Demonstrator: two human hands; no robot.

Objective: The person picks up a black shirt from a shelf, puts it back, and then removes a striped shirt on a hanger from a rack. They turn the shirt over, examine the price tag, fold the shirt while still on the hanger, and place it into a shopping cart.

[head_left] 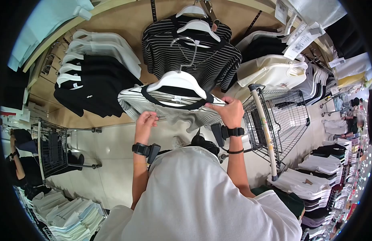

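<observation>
A white T-shirt with dark stripes (131,98) and a black neckband hangs on a white hanger (178,81) with a metal hook, in front of my chest. My right hand (231,114) pinches the shirt at its right shoulder, beside the hanger's end. Below the shirt's left shoulder, my left hand (145,122) is closed with curled fingers, close to the fabric; whether cloth is between them is hidden. Behind, black striped T-shirts (194,56) hang on white hangers from the wall rack.
Black T-shirts (99,80) hang on the left, cream ones (270,74) on the right. A shopping cart (278,120) stands close by my right arm. Another cart (53,148), with a person beside it, is on the left. Folded clothes (69,215) lie at lower left.
</observation>
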